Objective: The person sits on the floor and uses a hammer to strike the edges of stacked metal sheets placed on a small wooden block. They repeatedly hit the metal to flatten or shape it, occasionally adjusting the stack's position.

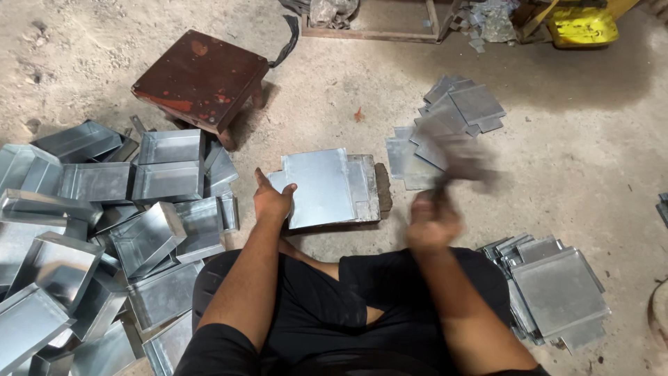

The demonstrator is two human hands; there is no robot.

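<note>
Only the head cam here, so one view. Centre frame, the left hand [273, 202] lay flat, fingers spread w/ the index pointing up, pressing down the left edge of a cut galvanised sheet blank [320, 186]. That sheet sat on a dark block [381, 186] on the dusty floor [598, 167], just above the person's knees. Right of centre, the right hand [431, 221] was closed round the handle of a tool, prob. a hammer or mallet [465, 161]; motion blur smeared the head, so can't tell which.

Handling, as a judgement: the sheet looked thin, light and stiff, springy enough to skate on the block unless pinned, w/ raw cut edges and notched corners that could slice skin. Best held w/ a flat palm on the face, well away from the strike line, not by pinching the edge.

Left side of frame: a heap of folded metal trays [104, 237], open-topped, tumbled on each other. Upper left: a rusty red low stool [202, 78]. Upper right: a loose stack of flat blanks [445, 122]; lower right: another stack [557, 289] beside the person's leg. Top right corner: a yellow object [583, 26], partly cut off.
</note>
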